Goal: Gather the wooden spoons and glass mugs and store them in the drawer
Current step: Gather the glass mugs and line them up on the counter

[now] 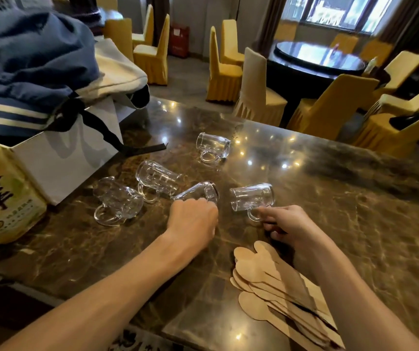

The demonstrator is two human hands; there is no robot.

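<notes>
While both forearms reach forward over the dark marble bench (330, 198), the left hand (193, 219) is curled into a closed grip, knuckles up, around the lower part of a tilted glass mug (198, 192) whose body angles up and away from the fingers. Just to the right of that grip, the right hand (286, 224) pinches the handle of a second glass mug (252, 196) between thumb and forefinger; this mug lies on its side with its mouth towards the left hand. Left of the left grip, two more mugs lie on their sides on the bench, the nearer one (156, 177) touching or almost touching the held mug, the farther one (117, 201) beyond it with its handle flat on the stone. A fifth mug (212, 146) lies on its side ahead of both grips, well apart from them. All the mugs appear empty. Behind the right grip, under the right forearm, a stack of flat wooden spoons (266, 279) lies fanned on the bench with the bowls pointing towards the hands. Far left of the left grip stands a white paper bag (59, 160) stuffed with blue clothing (26, 67), and beside it a yellow package (3, 198) with dark lettering. No drawer is in view.
</notes>
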